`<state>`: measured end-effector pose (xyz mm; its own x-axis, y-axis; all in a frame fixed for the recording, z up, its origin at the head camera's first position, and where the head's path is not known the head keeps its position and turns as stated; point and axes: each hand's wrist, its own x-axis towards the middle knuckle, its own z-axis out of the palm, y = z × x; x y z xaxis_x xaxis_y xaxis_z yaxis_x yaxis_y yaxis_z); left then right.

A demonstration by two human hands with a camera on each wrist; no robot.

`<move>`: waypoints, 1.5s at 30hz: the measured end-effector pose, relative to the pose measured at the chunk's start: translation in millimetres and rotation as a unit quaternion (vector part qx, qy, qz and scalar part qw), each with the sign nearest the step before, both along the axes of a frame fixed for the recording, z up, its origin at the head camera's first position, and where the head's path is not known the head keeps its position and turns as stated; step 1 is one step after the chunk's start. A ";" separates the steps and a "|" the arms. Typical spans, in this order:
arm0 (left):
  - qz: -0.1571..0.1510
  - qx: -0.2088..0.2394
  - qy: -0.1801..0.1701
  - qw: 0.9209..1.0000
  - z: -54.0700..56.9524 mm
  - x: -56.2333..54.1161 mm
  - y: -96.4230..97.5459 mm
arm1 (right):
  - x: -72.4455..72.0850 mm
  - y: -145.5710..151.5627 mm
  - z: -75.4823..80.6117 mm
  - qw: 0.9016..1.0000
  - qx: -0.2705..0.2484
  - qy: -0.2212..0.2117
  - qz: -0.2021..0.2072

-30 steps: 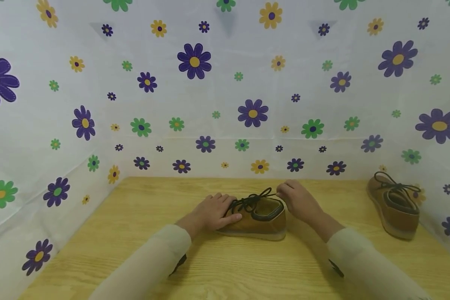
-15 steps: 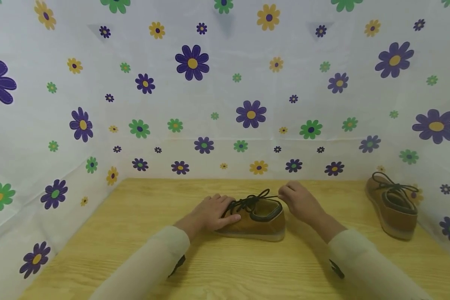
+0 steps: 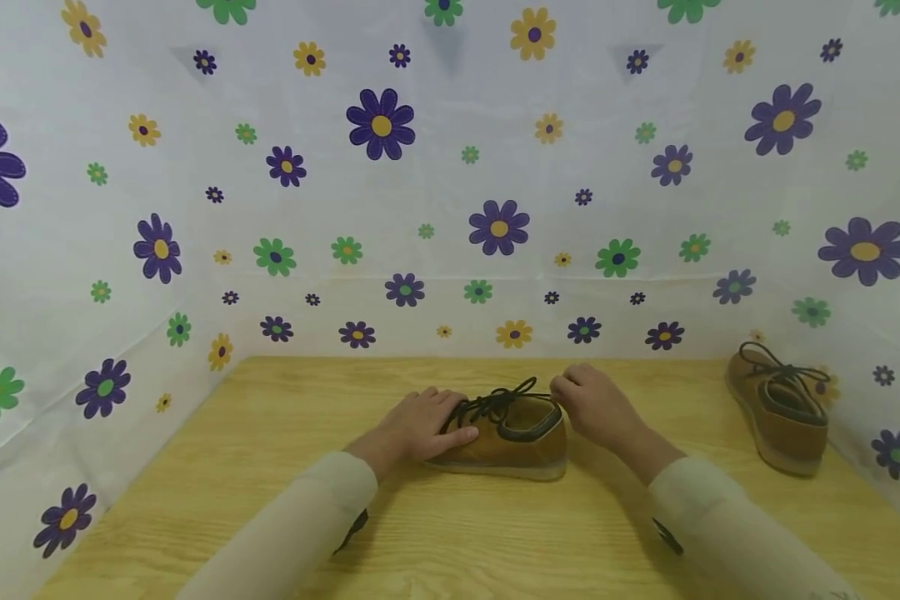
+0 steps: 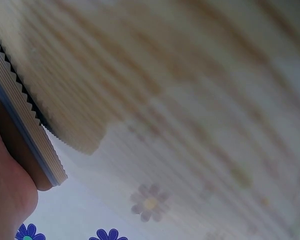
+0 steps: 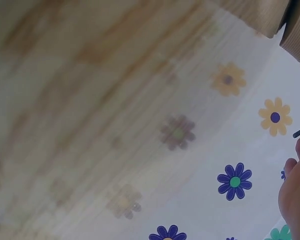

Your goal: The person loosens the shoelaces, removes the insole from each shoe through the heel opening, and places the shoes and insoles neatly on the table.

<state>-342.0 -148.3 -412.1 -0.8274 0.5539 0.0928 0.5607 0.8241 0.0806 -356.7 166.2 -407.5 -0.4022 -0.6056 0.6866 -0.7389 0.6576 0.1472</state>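
A brown lace-up shoe [image 3: 510, 450] sits on the wooden table, toe to the left, with a dark lace [image 3: 498, 404] tied in a bow on top. My left hand [image 3: 423, 425] holds its front part, thumb on the near side and fingers over the far side. Beyond the heel, my right hand [image 3: 592, 404] pinches an end of the lace. A short dark bit of the lace [image 5: 298, 133] pokes out from the fingers in the right wrist view. In the left wrist view, the sole edge [image 4: 47, 155] shows beside the hand.
A matching brown shoe [image 3: 780, 417], its lace tied in a bow, stands at the table's right side, close to the side curtain. White flower-print curtains [image 3: 435, 183] enclose the wooden table [image 3: 450, 542] at the back and both sides.
My right hand has drawn the lace slightly right, then eased back a little; the near bow loop looks smaller. The left hand keeps its hold. The head view has shifted slightly.
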 end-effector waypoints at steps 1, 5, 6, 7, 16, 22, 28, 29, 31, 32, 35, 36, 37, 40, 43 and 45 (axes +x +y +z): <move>0.000 0.001 0.000 1.000 0.6 0.6 0.0 | 0.0 -0.5 -0.1 1.000 0.004 -0.002 -0.003; 0.001 0.001 -0.002 1.000 1.4 1.3 0.0 | 1.2 -1.3 -0.7 1.000 0.016 -0.014 -0.020; 0.001 0.002 -0.002 1.000 1.6 1.0 0.1 | 1.7 -1.2 -0.4 0.999 0.018 -0.020 -0.025; 0.001 0.003 -0.003 1.000 2.0 0.8 0.3 | 2.3 -1.0 0.0 0.999 0.021 -0.025 -0.031; 0.003 -0.002 -0.008 1.000 3.9 1.5 0.5 | 4.4 2.9 0.7 0.994 0.054 -0.048 -0.083; 0.004 -0.004 -0.011 1.000 4.3 1.3 -1.9 | 5.9 -0.5 2.2 0.991 0.063 -0.064 -0.095; -0.002 -0.003 -0.004 1.000 2.7 -1.2 -1.3 | 6.3 0.1 2.3 0.988 0.069 -0.084 -0.111; -0.003 -0.003 -0.004 1.000 3.1 -1.4 -0.8 | 5.9 0.5 2.0 0.987 0.068 -0.087 -0.113; -0.005 0.000 -0.007 1.000 3.2 -0.9 -0.3 | 5.7 1.0 0.9 0.987 0.067 -0.091 -0.116; -0.005 0.003 -0.007 1.000 3.6 -0.7 -0.1 | 5.5 1.0 0.6 0.986 0.066 -0.092 -0.118; -0.005 0.007 -0.007 1.000 4.0 -1.1 -0.3 | 5.8 0.5 1.4 0.987 0.064 -0.090 -0.118; -0.005 0.007 -0.006 1.000 3.9 -1.3 -0.5 | 6.0 0.3 1.7 0.987 0.065 -0.090 -0.118; -0.004 0.004 -0.006 1.000 3.7 -1.5 -0.6 | 6.3 0.0 2.1 0.987 0.067 -0.089 -0.118; -0.001 -0.001 -0.004 1.000 3.5 -1.7 -0.7 | 6.8 -0.9 2.8 0.986 0.072 -0.090 -0.120; -0.001 -0.004 -0.004 1.000 3.0 -1.5 -0.8 | 7.3 -1.5 2.2 0.984 0.075 -0.099 -0.126; 0.000 -0.003 -0.003 1.000 2.9 -1.0 -0.8 | 7.7 -2.0 1.8 0.982 0.077 -0.108 -0.132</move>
<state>-343.0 -149.1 -409.2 -0.8276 0.5550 0.0845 0.5608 0.8241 0.0800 -349.0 164.3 -405.7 -0.6854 -0.5507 0.4765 -0.5706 0.8126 0.1185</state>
